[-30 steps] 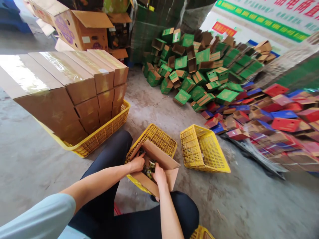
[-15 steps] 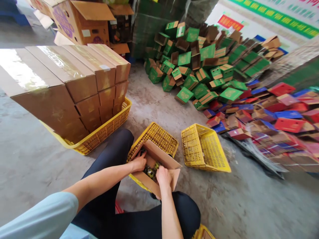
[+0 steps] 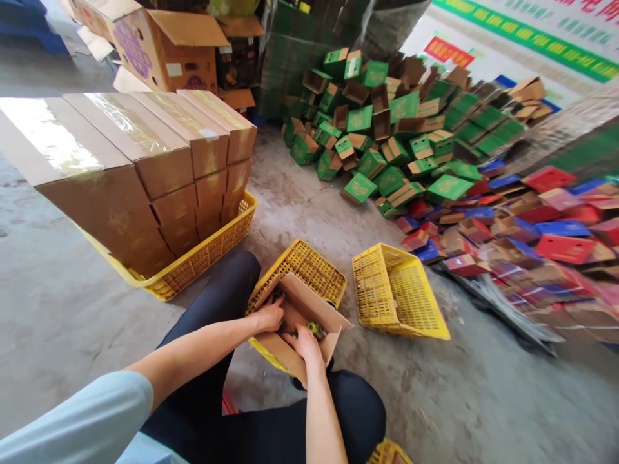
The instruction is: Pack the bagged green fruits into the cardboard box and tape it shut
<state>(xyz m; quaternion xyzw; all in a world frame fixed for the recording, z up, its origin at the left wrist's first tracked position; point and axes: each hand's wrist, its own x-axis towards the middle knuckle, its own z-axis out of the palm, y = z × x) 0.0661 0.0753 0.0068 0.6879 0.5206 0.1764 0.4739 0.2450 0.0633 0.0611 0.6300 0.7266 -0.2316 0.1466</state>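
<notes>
An open brown cardboard box (image 3: 316, 299) rests tilted on a yellow plastic crate (image 3: 316, 267) between my knees. My left hand (image 3: 271, 317) reaches over the box's left end, its fingers curled down inside next to something dark; what they grip is hidden. In the middle of the box, my right hand (image 3: 305, 343) has its thumb and fingers apart, pointing left over the contents. Right beside it lie small round green-and-dark items (image 3: 315, 328), shiny as if wrapped; their kind is too small to tell.
At left, a yellow crate (image 3: 207, 258) holds stacked taped cartons (image 3: 159, 180). Another yellow crate (image 3: 401, 290) lies on its side at right. Green boxes (image 3: 360, 187) and red and blue boxes (image 3: 563, 248) are heaped behind. A further yellow crate (image 3: 387, 451) shows near my right knee.
My right hand has moved left inside the box and its fingers have spread, uncovering the green items at the right end. My left hand stays in place.
</notes>
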